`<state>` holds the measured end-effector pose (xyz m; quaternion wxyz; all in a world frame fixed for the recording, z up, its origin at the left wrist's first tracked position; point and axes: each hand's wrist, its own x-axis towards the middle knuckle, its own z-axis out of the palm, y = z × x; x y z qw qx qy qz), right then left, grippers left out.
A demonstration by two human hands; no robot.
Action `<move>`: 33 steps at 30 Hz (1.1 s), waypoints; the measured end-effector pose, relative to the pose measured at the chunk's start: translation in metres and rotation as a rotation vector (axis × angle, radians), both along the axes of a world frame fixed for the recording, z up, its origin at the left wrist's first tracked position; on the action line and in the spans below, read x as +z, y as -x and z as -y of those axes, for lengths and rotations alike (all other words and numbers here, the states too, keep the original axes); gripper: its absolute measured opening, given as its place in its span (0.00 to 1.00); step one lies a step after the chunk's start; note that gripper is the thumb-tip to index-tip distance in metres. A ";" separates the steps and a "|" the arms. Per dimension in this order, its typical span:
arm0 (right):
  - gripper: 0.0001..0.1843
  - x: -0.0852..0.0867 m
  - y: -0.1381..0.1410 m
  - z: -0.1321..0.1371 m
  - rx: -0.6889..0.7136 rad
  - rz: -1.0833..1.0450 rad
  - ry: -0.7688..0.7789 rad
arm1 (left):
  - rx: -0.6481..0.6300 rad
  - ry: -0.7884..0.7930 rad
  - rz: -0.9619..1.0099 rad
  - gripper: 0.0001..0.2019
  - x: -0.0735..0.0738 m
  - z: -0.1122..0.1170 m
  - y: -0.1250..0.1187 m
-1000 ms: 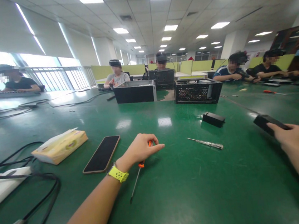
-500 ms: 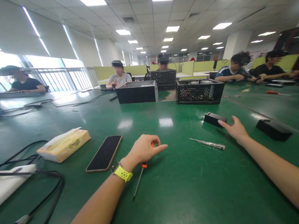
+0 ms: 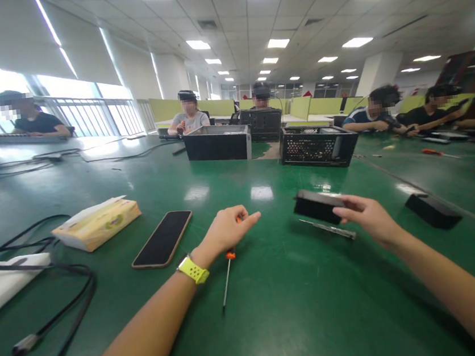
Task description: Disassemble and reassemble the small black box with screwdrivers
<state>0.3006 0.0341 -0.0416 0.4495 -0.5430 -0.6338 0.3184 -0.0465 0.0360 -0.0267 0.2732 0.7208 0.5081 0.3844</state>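
My left hand (image 3: 231,228) is closed round the orange handle of a screwdriver (image 3: 227,282), whose shaft points down toward me. A yellow-green watch strap is on that wrist. My right hand (image 3: 366,217) grips the right end of a black rectangular box (image 3: 315,206) between thumb and fingers, holding it tilted just above the table. Under and in front of this box lies a slim clear-handled screwdriver (image 3: 329,228). A second black box (image 3: 433,211) rests on the table to the right of my right hand.
A phone (image 3: 163,239), a tissue pack (image 3: 97,223) and a white power strip (image 3: 9,284) with black cables lie left on the green table (image 3: 279,322). Two computer cases (image 3: 219,144) stand ahead, with another behind. Several people sit around the far side. A red-handled screwdriver (image 3: 432,152) lies far right.
My right hand has taken hold of the black box, lifted it and brought it left toward me, over the slim screwdriver. The screwdriver in my left hand has swung slightly, its tip moving right.
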 end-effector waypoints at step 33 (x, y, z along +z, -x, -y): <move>0.17 -0.001 0.073 0.054 0.273 0.019 -0.227 | -0.149 -0.091 0.871 0.15 0.029 0.039 -0.068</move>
